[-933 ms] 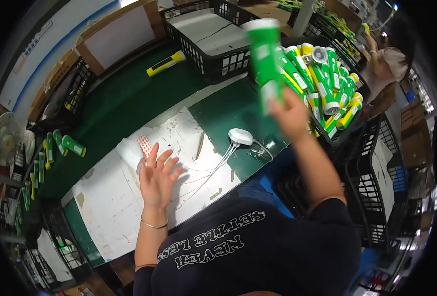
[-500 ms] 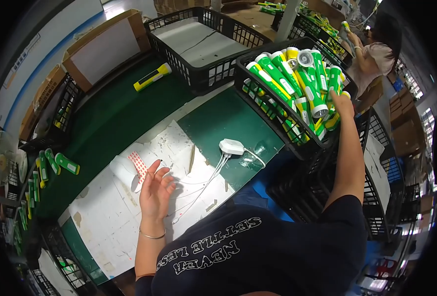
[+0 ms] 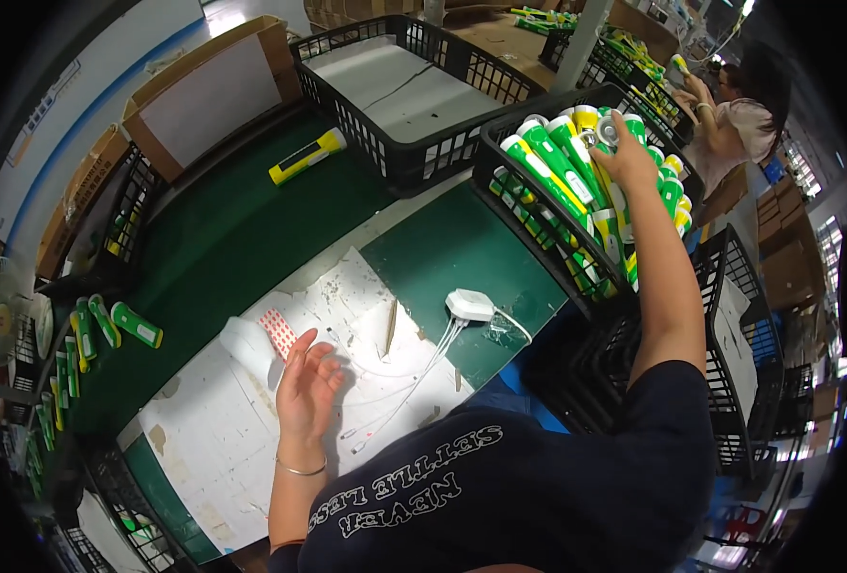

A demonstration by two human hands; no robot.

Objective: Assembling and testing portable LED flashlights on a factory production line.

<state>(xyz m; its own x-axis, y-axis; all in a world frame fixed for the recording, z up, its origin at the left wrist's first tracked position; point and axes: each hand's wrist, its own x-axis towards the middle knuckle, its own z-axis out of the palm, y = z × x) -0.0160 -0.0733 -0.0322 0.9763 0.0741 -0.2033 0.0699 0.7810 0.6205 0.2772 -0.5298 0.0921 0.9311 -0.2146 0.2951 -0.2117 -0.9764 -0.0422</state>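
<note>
Seen from above, a person in a dark T-shirt works at a green tabletop. The right hand is inside a black plastic crate heaped with green, yellow and white flashlights, at the right end of the tabletop. Its fingers bend down over the pile beside a flashlight with a clear round lens; whether they pinch it, I cannot tell.

Nearly a second ago this hand held a green flashlight up in front of the crate, blurred by motion. Half a second ago it was at the pile's right side; now it has crossed toward the lens, and the forearm covers part of the heap.

The left hand has stayed over a white sheet, palm turned up, fingers parted and loosely curled, a little more bent than at first. Just beyond it are a white roll and a strip with red marks, both in their earlier places. A white cable hub also remains to the right.

A lone yellow and green flashlight still lies farther back on a dark green surface. At upper right, a co-worker is holding another flashlight up.
</note>
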